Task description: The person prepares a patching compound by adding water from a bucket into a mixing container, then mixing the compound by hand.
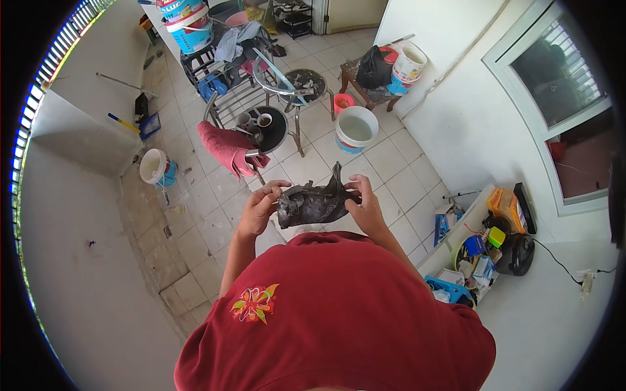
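1. Left hand point(259, 207) pinches one end of a crumpled black plastic bag point(310, 206); right hand point(367, 207) grips the other.
2. Held above the tiled floor point(391, 156), the bag looks light, limp and easily torn; its two ends seem the surest hold.
3. Beyond, cups point(263, 124) crowd the left edge of a round black seat point(277, 135), beside a white bucket point(357, 127).
4. Farther off, stacked buckets point(191, 38) bear lettering too small to read surely.

left hand point(258, 207): fingers point(271, 188) curled | right hand point(367, 207): pinching | forearms point(237, 257): extended forward
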Motion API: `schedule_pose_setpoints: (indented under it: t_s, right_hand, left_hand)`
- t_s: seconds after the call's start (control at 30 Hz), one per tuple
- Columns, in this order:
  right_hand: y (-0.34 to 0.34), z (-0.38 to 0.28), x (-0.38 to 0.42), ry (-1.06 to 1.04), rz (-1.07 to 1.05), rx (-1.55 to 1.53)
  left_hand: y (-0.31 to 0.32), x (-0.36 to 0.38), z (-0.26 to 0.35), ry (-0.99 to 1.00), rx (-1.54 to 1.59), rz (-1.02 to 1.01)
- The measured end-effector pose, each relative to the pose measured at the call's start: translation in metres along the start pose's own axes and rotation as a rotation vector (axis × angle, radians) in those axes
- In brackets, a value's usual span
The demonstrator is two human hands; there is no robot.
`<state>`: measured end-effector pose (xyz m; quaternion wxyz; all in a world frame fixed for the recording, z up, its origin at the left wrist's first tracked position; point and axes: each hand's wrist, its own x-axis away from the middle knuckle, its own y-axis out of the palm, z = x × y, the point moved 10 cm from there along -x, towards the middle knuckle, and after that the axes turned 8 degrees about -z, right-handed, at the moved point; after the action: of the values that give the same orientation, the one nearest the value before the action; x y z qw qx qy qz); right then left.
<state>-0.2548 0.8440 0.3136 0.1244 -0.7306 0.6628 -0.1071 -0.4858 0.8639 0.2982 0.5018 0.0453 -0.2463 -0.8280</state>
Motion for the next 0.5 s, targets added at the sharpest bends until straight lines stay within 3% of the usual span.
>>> schedule_pose_setpoints:
  t_s: [0.07, 0.13, 0.23, 0.33, 0.43, 0.5]
  right_hand:
    - [0.001, -0.008, 0.002, 0.029, 0.027, -0.030]
    - [-0.004, -0.030, 0.004, -0.107, 0.121, 0.152]
    - [-0.015, -0.018, -0.003, 0.018, 0.103, 0.138]
    - [-0.052, -0.025, -0.003, -0.022, 0.352, 0.277]
    - [-0.076, -0.012, -0.003, 0.065, 0.439, -0.082]
    - [-0.089, -0.010, -0.004, 0.029, 0.486, -0.126]
  left_hand:
    - [0.004, -0.009, -0.008, 0.007, 0.009, -0.039]
    - [0.009, -0.019, -0.015, -0.001, 0.028, -0.102]
    - [0.007, -0.032, -0.016, -0.031, 0.110, -0.095]
    - [-0.001, -0.052, -0.003, 0.046, -0.036, -0.178]
    - [0.005, -0.079, -0.012, -0.028, 0.018, -0.286]
    - [0.014, -0.103, -0.014, -0.044, -0.021, -0.347]
